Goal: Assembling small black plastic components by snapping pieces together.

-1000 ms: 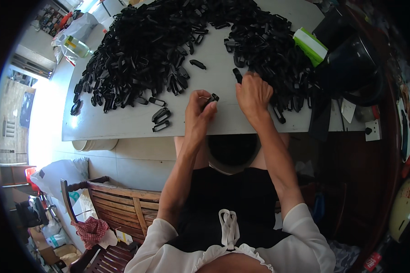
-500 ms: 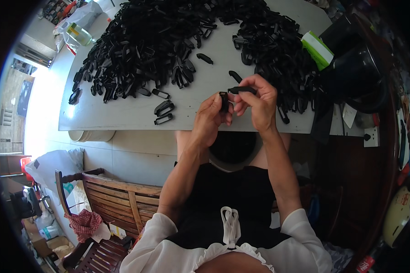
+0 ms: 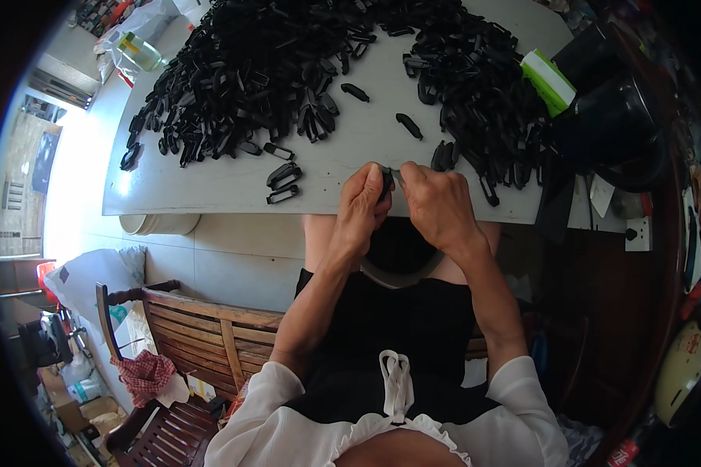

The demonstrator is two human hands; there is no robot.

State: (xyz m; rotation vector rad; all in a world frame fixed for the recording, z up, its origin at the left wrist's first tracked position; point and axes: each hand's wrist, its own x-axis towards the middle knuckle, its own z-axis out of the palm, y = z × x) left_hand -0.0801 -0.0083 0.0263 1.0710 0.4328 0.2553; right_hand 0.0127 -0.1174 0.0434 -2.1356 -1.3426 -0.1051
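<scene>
At the near edge of the table, my left hand (image 3: 360,204) is closed around a small black plastic piece (image 3: 386,184), held upright between thumb and fingers. My right hand (image 3: 442,204) is against it, fingers curled and thumb side pressed to the top of that piece. What the right fingers pinch is hidden behind the hand. Just beyond my right knuckles lie black pieces (image 3: 444,156). Two single elongated black pieces, one nearer (image 3: 408,125) and one farther (image 3: 355,93), rest on the bare tabletop ahead. Several frame-like black pieces (image 3: 282,194) lie left of my left hand.
A large heap of black plastic pieces (image 3: 234,78) covers the table's (image 3: 327,175) left and back; a second heap (image 3: 483,101) is at right. A green-and-white packet (image 3: 549,82) and black container (image 3: 615,124) stand far right. Below is a dark round bucket (image 3: 401,249); a wooden bench (image 3: 195,327) is left.
My right hand has turned palm-down and closed in against the left hand's piece. The elongated black piece it held is no longer visible in its fingers.
</scene>
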